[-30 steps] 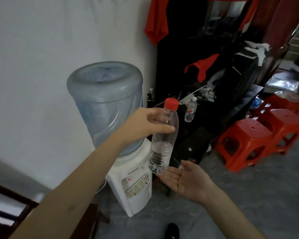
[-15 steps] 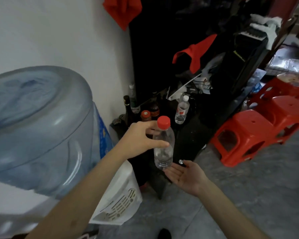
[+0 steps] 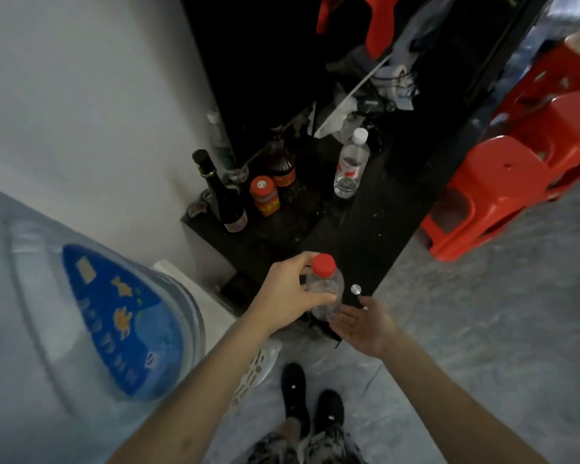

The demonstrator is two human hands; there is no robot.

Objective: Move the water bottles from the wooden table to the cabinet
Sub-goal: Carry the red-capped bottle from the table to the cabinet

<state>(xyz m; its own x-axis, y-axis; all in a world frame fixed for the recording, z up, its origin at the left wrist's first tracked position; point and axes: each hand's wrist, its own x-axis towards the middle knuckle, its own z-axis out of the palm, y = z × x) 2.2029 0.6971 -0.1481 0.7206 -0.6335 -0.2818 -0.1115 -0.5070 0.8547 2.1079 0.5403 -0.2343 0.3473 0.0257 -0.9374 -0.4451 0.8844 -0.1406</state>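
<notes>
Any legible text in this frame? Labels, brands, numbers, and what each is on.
None can be read.
Water jug's blue label: white characters and orange shapes, blurred.
White-capped bottle: red label marks, too small.
Red-lidded jar: label and lid print, too small.
Dark wine bottle: neck and base labels, unreadable.
Red-capped bottle held by left hand: no label visible.

held bottle (image 3: 325,289): clear smooth plastic, glossy red plastic cap
cabinet (image 3: 359,229): black, glossy top, dusty specks
second water bottle (image 3: 350,164): clear plastic, white cap
wine bottle (image 3: 223,195): dark glossy glass
stools (image 3: 503,182): red moulded plastic, semi-gloss
floor (image 3: 499,329): grey concrete, matt, rough
water jug (image 3: 81,313): translucent blue plastic, glossy printed label
</notes>
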